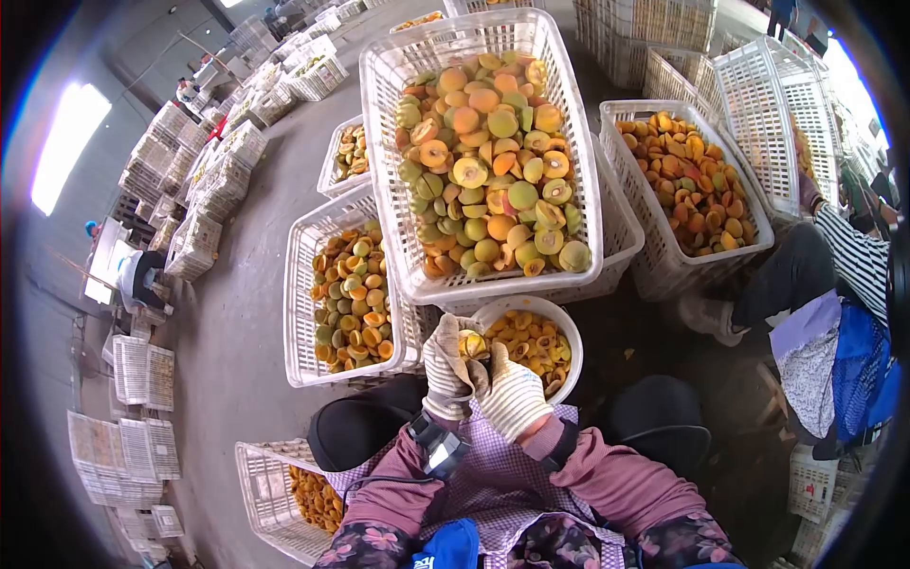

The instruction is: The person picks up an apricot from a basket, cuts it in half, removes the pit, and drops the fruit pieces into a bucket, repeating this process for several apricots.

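Observation:
Both my hands wear striped, dirt-stained work gloves and meet in front of my lap. My left hand (447,365) is closed around a yellow-orange fruit piece (471,344). Fingers of my right hand (512,394) press together against the same piece from the other side; its fingertips are partly hidden. Just behind the gloves stands a round white bucket (574,356) with orange fruit pieces (531,343). Beyond it, a large white crate (379,142) full of green and orange fruit halves (488,171) rests on another crate.
White crates of fruit halves stand at left (292,313), right (607,142) and lower left (248,484). A co-worker in a striped sleeve (850,248) sits at the right. Stacked crates (194,242) line the floor at far left.

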{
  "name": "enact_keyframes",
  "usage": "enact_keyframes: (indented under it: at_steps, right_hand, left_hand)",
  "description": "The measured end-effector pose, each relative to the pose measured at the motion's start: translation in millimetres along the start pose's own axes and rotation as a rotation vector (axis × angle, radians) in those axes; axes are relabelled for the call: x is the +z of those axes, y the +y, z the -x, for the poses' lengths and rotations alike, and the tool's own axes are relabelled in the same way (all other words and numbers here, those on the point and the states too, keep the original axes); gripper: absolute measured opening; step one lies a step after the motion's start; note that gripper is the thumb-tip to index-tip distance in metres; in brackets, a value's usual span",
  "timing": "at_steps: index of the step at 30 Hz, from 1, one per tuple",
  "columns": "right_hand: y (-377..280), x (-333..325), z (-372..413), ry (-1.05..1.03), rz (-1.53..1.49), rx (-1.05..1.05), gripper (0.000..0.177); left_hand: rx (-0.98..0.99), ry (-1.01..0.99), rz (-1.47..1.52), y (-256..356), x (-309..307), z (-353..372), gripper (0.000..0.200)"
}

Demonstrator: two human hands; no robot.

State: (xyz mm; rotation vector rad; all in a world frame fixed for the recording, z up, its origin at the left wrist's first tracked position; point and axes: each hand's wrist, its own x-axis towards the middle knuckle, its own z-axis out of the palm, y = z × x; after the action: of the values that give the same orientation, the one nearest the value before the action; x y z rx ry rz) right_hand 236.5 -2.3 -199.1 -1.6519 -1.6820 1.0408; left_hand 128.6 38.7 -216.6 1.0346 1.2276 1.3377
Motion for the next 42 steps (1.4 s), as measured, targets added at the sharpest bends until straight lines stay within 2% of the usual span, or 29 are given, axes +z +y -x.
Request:
enact_keyframes:
  at_steps: [3, 4, 6, 7, 8, 10, 11, 12, 14, 15, 18, 20, 22, 23, 24, 26, 28, 30, 31, 32, 34, 36, 37, 38, 40, 41, 42]
  right_hand:
    - [5.2, 8.5, 3.7, -0.088, -0.137, 0.051, 0.038]
    - [9.6, 14.6, 4.8, -0.08, -0.142, 0.054, 0.038]
    - [12.8, 22.5, 7.0, -0.137, -0.593, 0.046, 0.031]
    - [14.7, 24.0, 8.8, -0.198, -0.685, 0.126, 0.028]
    - [16.0, 23.0, 9.0, -0.174, -0.703, 0.133, 0.028]
    - [19.3, 23.0, 7.3, -0.258, -0.709, 0.146, 0.028]
    - [23.2, 26.1, 5.1, -0.202, -0.625, 0.107, 0.027]
    - [22.2, 20.3, 3.9, -0.175, -0.643, 0.104, 0.027]
    - [19.6, 11.3, 7.4, -0.039, -0.444, 0.034, 0.038]
    - [22.6, 20.7, 8.6, -0.03, -0.487, -0.014, 0.039]
    - [28.1, 36.9, 11.3, -0.052, -0.576, -0.047, 0.041]
    - [31.8, 40.6, 11.7, -0.05, -0.634, -0.05, 0.042]
    - [33.7, 39.6, 11.2, -0.02, -0.407, -0.061, 0.041]
    - [24.2, 24.1, 15.5, -0.055, -0.414, -0.037, 0.041]
    - [22.1, 24.5, 16.3, -0.059, -0.412, -0.044, 0.041]
    - [20.0, 28.2, 21.2, -0.222, -0.543, 0.019, 0.03]
    - [22.7, 32.3, 22.2, -0.239, -0.521, 0.056, 0.03]
    - [26.0, 35.1, 24.3, -0.226, -0.527, 0.091, 0.03]
    - [31.5, 40.1, 22.6, -0.224, -0.524, 0.09, 0.03]
    - [34.9, 43.5, 20.1, -0.182, -0.49, 0.046, 0.032]
    - [41.9, 49.7, 18.8, -0.144, -0.447, -0.004, 0.035]
    - [37.0, 46.1, 22.3, -0.152, -0.473, 0.022, 0.031]
    - [35.8, 47.4, 23.8, -0.16, -0.466, 0.02, 0.031]
    - [34.2, 50.1, 25.6, -0.201, -0.594, 0.027, 0.032]
    - [32.2, 53.0, 29.0, -0.283, -0.854, 0.045, 0.033]
    - [21.2, 34.4, 31.2, -0.331, -0.978, 0.113, 0.039]
    - [11.1, 21.8, 31.5, -0.339, -0.971, 0.11, 0.039]
  left_hand:
    - [-0.076, -0.029, 0.02, 7.0, -4.1, 3.4, 0.046]
    - [0.137, -0.045, -0.14, -5.0, -8.4, -0.9, 0.042]
    - [0.096, -0.055, -0.184, 5.3, -6.3, 0.4, 0.04]
    - [-0.012, -0.036, -0.072, 6.4, -6.0, 2.3, 0.037]
    - [0.225, -0.077, -0.306, -5.5, -9.6, -1.1, 0.039]
    - [0.203, -0.049, -0.272, -5.1, -4.8, 1.4, 0.039]
    - [0.202, -0.101, -0.381, -1.7, -4.7, 1.9, 0.042]
    - [0.162, -0.116, -0.202, 6.0, 6.6, 5.0, 0.042]
    - [-0.174, -0.019, 0.12, 33.6, 25.6, 20.1, 0.044]
    - [-0.219, -0.039, 0.171, 43.8, 29.4, 24.2, 0.044]
    - [-0.113, -0.018, 0.116, 40.7, 26.5, 27.3, 0.043]
    - [-0.127, 0.005, 0.183, 40.2, 31.2, 27.6, 0.042]
    - [-0.128, 0.045, 0.112, 43.1, 36.2, 32.2, 0.042]
    - [-0.058, -0.041, 0.008, 41.1, 29.3, 30.4, 0.039]
    - [-0.052, -0.035, 0.009, 35.9, 19.8, 24.4, 0.039]
    - [0.101, -0.32, -0.1, 25.7, 3.0, 13.5, 0.035]
    - [0.049, -0.299, -0.105, 20.8, -4.8, 13.6, 0.033]
    - [-0.016, -0.437, -0.042, 22.0, -5.0, 12.9, 0.034]
    - [0.12, -0.331, -0.284, -16.9, -27.8, 4.7, 0.04]
    - [0.121, -0.33, -0.281, -12.8, -22.5, 6.3, 0.04]
    - [-0.2, -0.195, -0.113, -5.4, -9.8, 9.7, 0.046]
    - [-0.202, -0.182, -0.088, 5.4, -5.2, 9.4, 0.046]
    - [0.042, -0.467, -0.119, 15.6, -7.3, 7.1, 0.044]
    - [0.293, -0.749, -0.151, 29.3, -4.8, 7.0, 0.042]
    - [0.304, -0.772, -0.227, 30.8, -3.9, 11.1, 0.035]
    - [0.327, -0.583, -0.219, 9.8, -12.0, 10.7, 0.032]
    - [0.35, -0.392, -0.209, 13.7, -7.3, 12.9, 0.028]
